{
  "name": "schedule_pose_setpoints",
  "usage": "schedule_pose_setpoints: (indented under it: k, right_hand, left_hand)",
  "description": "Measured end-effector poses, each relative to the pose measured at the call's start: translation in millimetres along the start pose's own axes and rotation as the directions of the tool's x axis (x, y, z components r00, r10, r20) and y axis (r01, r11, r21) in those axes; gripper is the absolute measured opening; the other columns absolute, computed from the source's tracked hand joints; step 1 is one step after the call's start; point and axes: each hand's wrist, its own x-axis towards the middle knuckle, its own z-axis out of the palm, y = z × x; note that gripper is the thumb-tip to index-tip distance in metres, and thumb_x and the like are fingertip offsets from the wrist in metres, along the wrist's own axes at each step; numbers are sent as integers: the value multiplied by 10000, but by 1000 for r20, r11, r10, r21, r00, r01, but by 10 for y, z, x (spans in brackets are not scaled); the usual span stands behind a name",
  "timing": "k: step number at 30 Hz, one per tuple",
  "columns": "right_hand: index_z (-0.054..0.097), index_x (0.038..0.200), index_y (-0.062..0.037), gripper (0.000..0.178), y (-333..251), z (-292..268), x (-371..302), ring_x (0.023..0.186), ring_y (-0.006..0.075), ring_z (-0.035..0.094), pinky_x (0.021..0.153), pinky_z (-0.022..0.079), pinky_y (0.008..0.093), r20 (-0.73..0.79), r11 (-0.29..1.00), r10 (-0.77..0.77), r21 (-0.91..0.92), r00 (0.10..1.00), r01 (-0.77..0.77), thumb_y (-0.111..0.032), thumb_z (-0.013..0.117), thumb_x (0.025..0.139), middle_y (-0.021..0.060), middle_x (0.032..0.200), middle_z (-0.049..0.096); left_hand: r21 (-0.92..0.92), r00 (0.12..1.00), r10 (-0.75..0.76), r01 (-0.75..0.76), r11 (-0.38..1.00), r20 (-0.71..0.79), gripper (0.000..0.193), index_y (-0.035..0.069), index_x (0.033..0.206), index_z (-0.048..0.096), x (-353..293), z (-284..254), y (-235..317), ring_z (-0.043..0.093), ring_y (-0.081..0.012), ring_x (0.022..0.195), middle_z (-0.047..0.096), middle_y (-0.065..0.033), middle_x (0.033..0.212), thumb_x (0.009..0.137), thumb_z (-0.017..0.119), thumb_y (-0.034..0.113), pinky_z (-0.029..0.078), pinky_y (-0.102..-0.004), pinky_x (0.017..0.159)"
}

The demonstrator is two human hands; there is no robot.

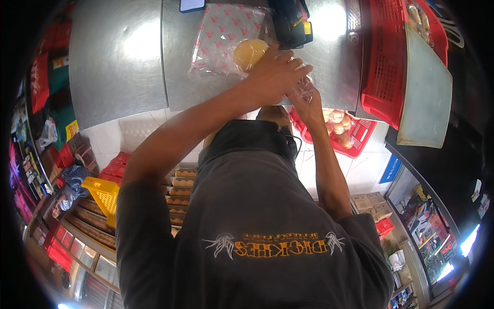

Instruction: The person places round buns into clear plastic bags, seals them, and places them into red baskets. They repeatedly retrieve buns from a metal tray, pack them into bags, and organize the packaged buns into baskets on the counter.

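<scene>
The dark shirt point(257, 201) of the person fills the foreground, gold lettering and two pale winged shapes across it. At the far end of the bare forearms, the right hand point(308, 104) has its fingers bent closed around crumpled clear film point(303, 90), which sits between the two hands just over the near edge of the table. The left hand point(278, 74) reaches across to it, palm down, its fingers bent and slightly spread above the film; whether they pinch it I cannot tell. Just beside the left hand, on its left, lies a round yellow bun point(249, 54), resting on a patterned sheet point(221, 31) with pink marks and a glossy clear surface. Beyond the hands stands a black device point(289, 20) with a yellow part, near the bun's right. A phone point(192, 4) lies at the far edge of view, beside the sheet, on the steel table point(116, 67). To the right is a red crate point(383, 85) with a pale board point(425, 92) upright against its side. Lower, below table height, a red basket point(364, 138) holds wrapped rolls point(338, 123). At the left stands a yellow crate point(104, 198), near trays of round tan items point(180, 193).
</scene>
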Motion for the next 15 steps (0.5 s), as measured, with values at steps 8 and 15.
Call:
schedule_pose_setpoints:
  k: [8, 15]
  right_hand:
    - [436, 1480, 21, 716, -70, -346, -330, 1260, 243, 578, 1091, 462, 376, -213, 999, 29, 24, 977, -24, -109, 794, 873, 153, 1393, 582]
    - [535, 1403, -13, 745, -1130, 222, 16, 1251, 229, 588, 1043, 483, 372, 10, 930, -345, -131, 939, 343, -150, 899, 768, 138, 1293, 637]
  left_hand:
    - [-163, 998, -28, 37, 986, 59, 273, 103, 1142, 742, 122, -254, -64, 668, -262, 1144, 733, -45, 1162, 885, 719, 193, 477, -465, 1047]
    - [-901, 860, -447, -35, 432, -248, 266, 15, 1218, 695, -104, -709, -75, 649, -236, 946, 685, -120, 1140, 983, 601, 98, 512, -319, 882]
